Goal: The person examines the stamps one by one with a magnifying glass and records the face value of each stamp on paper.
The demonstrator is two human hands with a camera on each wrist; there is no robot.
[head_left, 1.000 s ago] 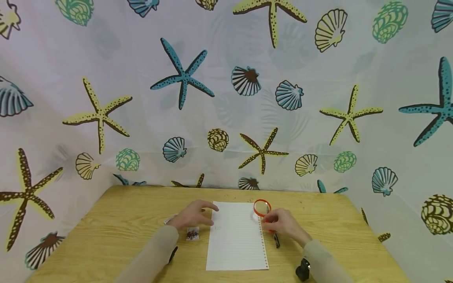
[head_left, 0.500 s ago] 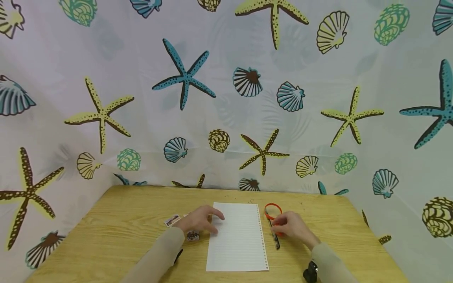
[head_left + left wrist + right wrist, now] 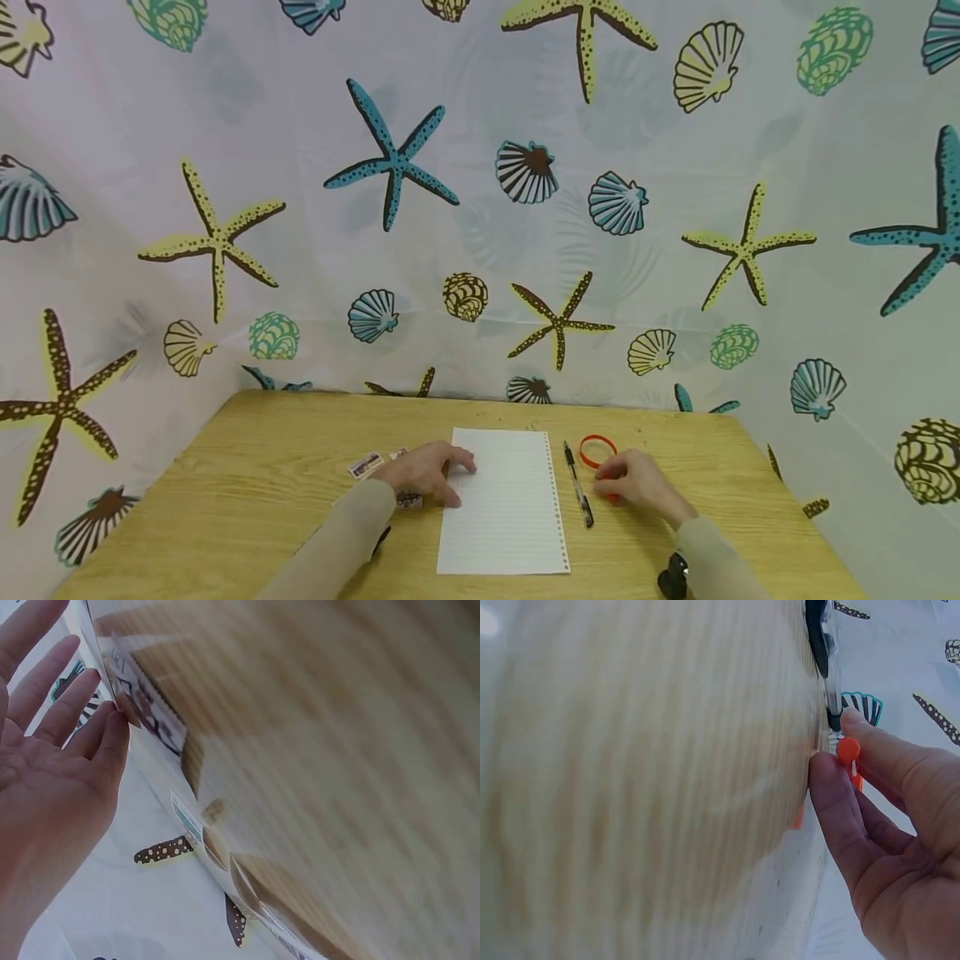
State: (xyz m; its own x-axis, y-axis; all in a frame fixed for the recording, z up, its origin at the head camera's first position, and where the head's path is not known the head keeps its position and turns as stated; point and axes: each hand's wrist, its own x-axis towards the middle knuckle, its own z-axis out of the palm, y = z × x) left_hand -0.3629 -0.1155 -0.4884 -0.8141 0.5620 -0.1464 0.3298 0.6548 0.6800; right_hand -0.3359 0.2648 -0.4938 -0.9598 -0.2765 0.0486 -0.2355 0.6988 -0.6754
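My right hand (image 3: 637, 482) pinches the handle of a red-rimmed magnifying glass (image 3: 598, 451) at the right of the table. In the right wrist view the handle's orange-red end (image 3: 848, 750) shows between thumb and fingers (image 3: 836, 795). Left of it lies a pen (image 3: 577, 485) with a clear barrel and black ends. My left hand (image 3: 426, 471) rests at the left edge of a lined sheet of paper (image 3: 502, 517), its fingers loosely spread and holding nothing. Beside and partly under that hand are several postage stamps (image 3: 365, 465); one stamp (image 3: 150, 705) shows close by the fingers in the left wrist view.
The wooden table (image 3: 247, 492) carries all these things. Behind it and along both sides hangs a white cloth (image 3: 480, 250) printed with starfish and shells. Punched holes run down the paper's right edge.
My right hand has moved the magnifying glass rightward, off the paper's edge and past the pen. The left hand has shifted slightly right, over more of the stamps.
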